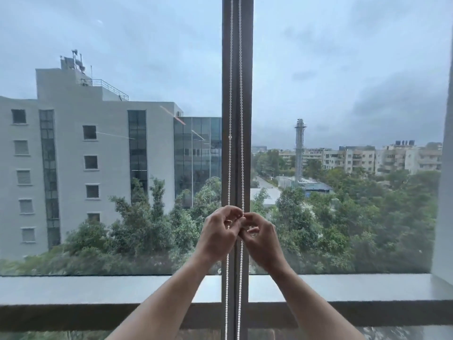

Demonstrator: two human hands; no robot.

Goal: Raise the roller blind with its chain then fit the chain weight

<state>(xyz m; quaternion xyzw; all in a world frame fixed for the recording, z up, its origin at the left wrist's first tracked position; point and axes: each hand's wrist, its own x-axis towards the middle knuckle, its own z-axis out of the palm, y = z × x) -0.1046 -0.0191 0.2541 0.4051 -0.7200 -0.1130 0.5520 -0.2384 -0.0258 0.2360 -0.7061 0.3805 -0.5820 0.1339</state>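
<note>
A white bead chain (241,119) hangs in two strands down the dark window mullion (247,94), from the top of the view to below the sill. A small connector bead sits on the left strand (230,137). My left hand (219,235) and my right hand (261,238) meet in front of the mullion at mid height, fingertips together, both pinching the chain. The blind itself is out of view. No chain weight can be made out between the fingers.
A grey window sill (98,289) runs across below the glass, with a dark horizontal frame rail (73,315) under it. A pale wall edge (445,217) stands at the far right. Buildings and trees lie beyond the glass.
</note>
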